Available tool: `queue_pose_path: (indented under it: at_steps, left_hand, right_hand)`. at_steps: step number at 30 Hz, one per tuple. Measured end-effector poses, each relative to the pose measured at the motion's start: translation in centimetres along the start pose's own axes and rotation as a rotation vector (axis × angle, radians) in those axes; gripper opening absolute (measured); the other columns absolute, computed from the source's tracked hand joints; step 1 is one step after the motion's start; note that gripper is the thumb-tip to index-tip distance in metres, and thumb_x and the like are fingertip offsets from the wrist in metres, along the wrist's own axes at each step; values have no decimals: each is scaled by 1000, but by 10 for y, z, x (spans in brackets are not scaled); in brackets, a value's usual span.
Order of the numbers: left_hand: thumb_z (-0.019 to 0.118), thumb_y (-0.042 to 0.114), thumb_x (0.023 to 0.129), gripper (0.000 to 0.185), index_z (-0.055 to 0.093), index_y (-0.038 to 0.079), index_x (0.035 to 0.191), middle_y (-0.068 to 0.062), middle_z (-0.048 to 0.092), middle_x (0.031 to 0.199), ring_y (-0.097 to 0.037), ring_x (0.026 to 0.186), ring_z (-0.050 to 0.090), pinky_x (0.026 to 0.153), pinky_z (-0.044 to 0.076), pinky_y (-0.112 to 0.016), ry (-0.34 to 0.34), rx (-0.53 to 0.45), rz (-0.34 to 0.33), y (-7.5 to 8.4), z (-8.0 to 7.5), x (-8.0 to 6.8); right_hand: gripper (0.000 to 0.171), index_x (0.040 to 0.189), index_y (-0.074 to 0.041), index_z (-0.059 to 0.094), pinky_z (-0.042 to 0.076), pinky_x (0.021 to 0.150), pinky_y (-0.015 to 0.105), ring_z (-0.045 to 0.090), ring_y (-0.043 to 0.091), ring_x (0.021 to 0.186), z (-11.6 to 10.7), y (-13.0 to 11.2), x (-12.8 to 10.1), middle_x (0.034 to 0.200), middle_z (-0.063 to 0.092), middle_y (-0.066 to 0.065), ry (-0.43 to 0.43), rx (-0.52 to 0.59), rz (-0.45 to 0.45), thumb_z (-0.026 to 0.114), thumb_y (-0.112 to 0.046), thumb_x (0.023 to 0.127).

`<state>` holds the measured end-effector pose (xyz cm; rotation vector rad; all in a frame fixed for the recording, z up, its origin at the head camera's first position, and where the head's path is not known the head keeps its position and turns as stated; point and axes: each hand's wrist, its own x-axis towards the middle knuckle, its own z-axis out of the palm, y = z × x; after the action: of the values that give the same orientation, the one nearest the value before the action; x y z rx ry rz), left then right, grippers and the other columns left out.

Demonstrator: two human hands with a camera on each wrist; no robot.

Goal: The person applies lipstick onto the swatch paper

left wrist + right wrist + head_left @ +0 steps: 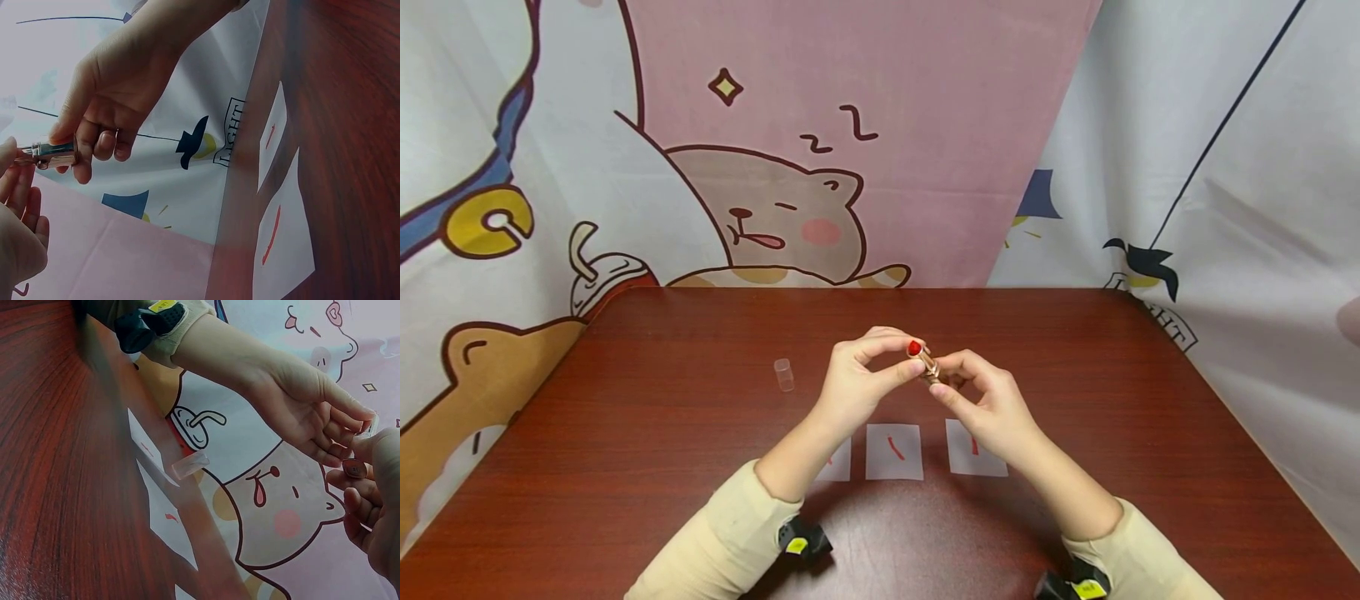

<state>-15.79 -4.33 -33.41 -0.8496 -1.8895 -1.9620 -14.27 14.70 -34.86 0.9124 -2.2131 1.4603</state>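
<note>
A lipstick (927, 362) with a red tip and a shiny gold tube is held above the table, tip up and leaning left. My left hand (859, 379) pinches its upper part between thumb and fingers. Lower on the tube, my right hand (994, 407) grips the base with thumb and fingertips. The left wrist view shows the tube (55, 155) between both hands. In the right wrist view the round base end (354, 467) faces the camera, and fingers hide much of the rest.
Three white paper pieces lie in a row below the hands, including the middle one (893, 462) and the right one (962, 457), each with a red stroke. A clear cap (784, 375) is at the left on the brown table (662, 400). A printed cloth (955, 125) hangs behind.
</note>
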Motion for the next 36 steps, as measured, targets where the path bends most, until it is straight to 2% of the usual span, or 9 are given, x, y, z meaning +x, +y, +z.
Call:
queue_pose_path:
  at_steps: [14, 22, 29, 36]
  left_hand:
    - [77, -6, 75, 19, 72, -7, 94, -16, 67, 94, -20, 96, 60, 93, 43, -37, 12, 6, -11, 2, 0, 0]
    - [77, -5, 76, 18, 72, -6, 93, -14, 68, 93, -21, 96, 61, 92, 44, -37, 12, 12, -5, -1, 0, -1]
    - [76, -5, 76, 17, 72, -6, 93, -12, 68, 92, -22, 95, 61, 93, 43, -38, 22, 6, -3, -1, -1, 0]
    - [76, -5, 76, 17, 72, -5, 93, -12, 68, 92, -22, 95, 60, 92, 43, -37, 21, -4, -2, 0, -1, 0]
  right_hand:
    - [27, 96, -4, 66, 48, 61, 21, 58, 11, 69, 2, -5, 1, 83, 67, 1, 53, -33, 51, 77, 7, 75]
    - [27, 88, 2, 62, 43, 57, 19, 52, 11, 63, 1, -35, 7, 71, 61, 5, 74, -50, 29, 77, 14, 69]
    - [30, 95, 3, 63, 45, 58, 20, 53, 12, 65, 0, -37, 7, 76, 63, 6, 57, -40, 46, 77, 13, 70]
    - [33, 102, 5, 63, 45, 62, 21, 53, 13, 67, -3, -30, 7, 80, 63, 9, 35, -23, -2, 73, 17, 72]
